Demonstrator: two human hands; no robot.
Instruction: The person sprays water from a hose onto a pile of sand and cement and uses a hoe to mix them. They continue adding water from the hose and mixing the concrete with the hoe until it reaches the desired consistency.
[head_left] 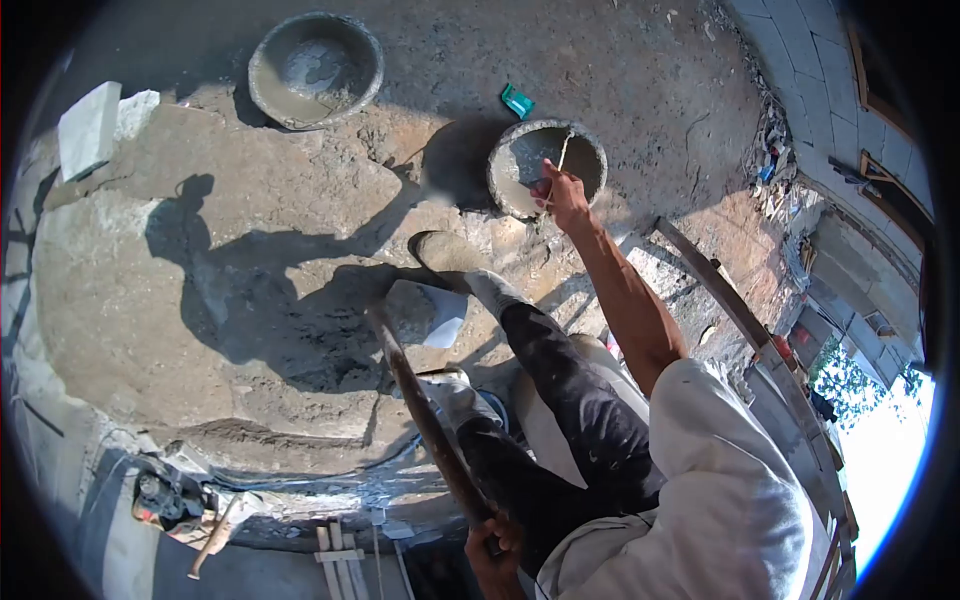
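My right hand (565,197) is closed on the rope handle (564,150) of a round, mortar-crusted bucket (598,160). Its dark shadow falls to one side of the bucket, and grey residue coats the inside. At the lower edge of the view, my left hand (494,548) wraps around the long wooden handle of a shovel (425,420). The shovel's blade (446,318) rests low by my feet, one face catching bright sunlight. My shoes stand on either side of the blade, on the grey mortar.
Another crusted bucket (372,75) stands at the top, with some grey mix inside. A small green packet (517,101) lies near the held bucket. Grey mortar (110,310) spreads across the ground. Left are a pale block (88,130) and, lower, a power tool (160,497). Rubble lines the wall.
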